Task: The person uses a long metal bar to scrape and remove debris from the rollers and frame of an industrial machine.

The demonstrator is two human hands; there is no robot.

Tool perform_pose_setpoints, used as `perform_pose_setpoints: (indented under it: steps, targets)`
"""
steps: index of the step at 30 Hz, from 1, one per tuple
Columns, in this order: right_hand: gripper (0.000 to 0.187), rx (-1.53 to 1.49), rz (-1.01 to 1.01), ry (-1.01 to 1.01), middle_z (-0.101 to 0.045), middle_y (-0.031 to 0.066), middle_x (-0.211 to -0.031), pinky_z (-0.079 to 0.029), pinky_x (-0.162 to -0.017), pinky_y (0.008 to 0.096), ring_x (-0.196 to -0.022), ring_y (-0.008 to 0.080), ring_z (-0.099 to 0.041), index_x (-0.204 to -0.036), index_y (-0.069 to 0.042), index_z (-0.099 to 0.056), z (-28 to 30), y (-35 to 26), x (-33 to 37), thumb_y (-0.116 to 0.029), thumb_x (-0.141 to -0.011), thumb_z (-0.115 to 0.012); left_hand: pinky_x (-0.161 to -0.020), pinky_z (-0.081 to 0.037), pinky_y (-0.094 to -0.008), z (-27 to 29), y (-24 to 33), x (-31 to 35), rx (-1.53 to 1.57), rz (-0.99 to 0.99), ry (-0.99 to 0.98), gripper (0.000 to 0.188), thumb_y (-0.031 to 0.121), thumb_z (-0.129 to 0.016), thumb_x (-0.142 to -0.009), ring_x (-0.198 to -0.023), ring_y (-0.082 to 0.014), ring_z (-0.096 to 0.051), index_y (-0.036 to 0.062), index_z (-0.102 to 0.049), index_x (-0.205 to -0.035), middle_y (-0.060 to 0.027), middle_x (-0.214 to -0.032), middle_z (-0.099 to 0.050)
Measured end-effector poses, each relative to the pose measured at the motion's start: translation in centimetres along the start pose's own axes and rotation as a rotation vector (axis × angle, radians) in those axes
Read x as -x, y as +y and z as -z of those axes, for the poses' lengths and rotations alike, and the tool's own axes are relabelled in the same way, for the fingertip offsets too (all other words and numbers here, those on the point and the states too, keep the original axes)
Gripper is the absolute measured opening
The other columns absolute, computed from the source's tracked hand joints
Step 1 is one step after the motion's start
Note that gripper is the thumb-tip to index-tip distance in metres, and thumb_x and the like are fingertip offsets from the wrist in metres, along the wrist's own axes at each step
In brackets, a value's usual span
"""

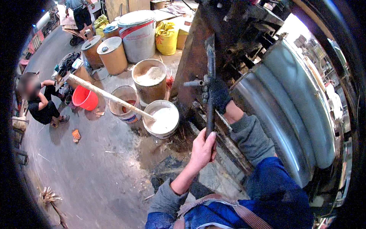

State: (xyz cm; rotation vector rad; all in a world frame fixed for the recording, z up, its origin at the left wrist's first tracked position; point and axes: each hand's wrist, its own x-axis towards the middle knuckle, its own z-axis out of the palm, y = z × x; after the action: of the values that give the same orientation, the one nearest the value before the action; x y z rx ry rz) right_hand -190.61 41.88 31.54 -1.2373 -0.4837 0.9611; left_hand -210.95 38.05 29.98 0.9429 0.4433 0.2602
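Observation:
A long dark metal bar [211, 114] stands lengthwise before me, beside a rusty brown machine plate [189, 65]. My bare left hand [203, 149] is closed around its near end, thumb lying along it. Farther up, my right hand [219, 95], in a black glove, has its fingers curled round the same bar. A short grey metal rod [193, 83] sticks out to the left beside the gloved fingertips; whether it is joined to the bar, I cannot tell. Right of my right arm lie large, shiny, grey metal rollers or curved covers [284, 114].
A white bucket [176, 121] of pale material holds a long wooden pole [103, 92] leaning left. Several drums and pails, a red bucket [84, 98] and yellow sacks [166, 38] stand beyond. A person [44, 101] sits at left; another [79, 15] stands far back. An orange glove [76, 135] lies on the floor.

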Motion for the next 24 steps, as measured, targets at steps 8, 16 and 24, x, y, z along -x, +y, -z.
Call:
perform_pose_setpoints:
  steps: [8,16,24]
  targets:
    - [0.019,-0.071,0.13,-0.031,-0.043,-0.0021,-0.054,-0.04,-0.039,0.0274,-0.043,0.0123,-0.047,-0.08,-0.013,-0.048,0.1,0.2,-2.9,-0.03,-0.087,-0.051,-0.033,-0.036,-0.024,3.1,1.0,-2.8,-0.187,-0.08,-0.002,0.025,0.021,-0.046,-0.089,-0.038,-0.0088,-0.043,0.0005,-0.047,-0.103,-0.0008,-0.056,-0.045]
    - [0.02,-0.287,0.172,0.086,-0.041,-0.0019,-0.052,-0.038,-0.035,0.0271,-0.037,0.0126,-0.043,-0.075,-0.015,-0.043,-2.1,-2.4,-3.2,-0.028,-0.09,-0.046,-0.055,-0.042,-0.0282,3.8,2.4,-6.2,-0.549,-0.294,0.055,0.031,0.018,-0.05,-0.087,-0.061,-0.0133,-0.048,0.0009,-0.047,-0.112,-0.0051,-0.068,-0.053]
    - [0.023,-0.186,0.236,0.126,-0.041,-0.0013,-0.053,-0.041,-0.042,0.0292,-0.042,0.0132,-0.043,-0.076,-0.013,-0.045,-2.5,-2.1,-3.0,-0.031,-0.088,-0.049,-0.065,-0.045,-0.0295,6.5,2.4,-7.0,-0.572,-0.224,0.005,0.033,0.018,-0.054,-0.085,-0.067,-0.0158,-0.051,-0.0018,-0.049,-0.11,-0.0082,-0.075,-0.056]
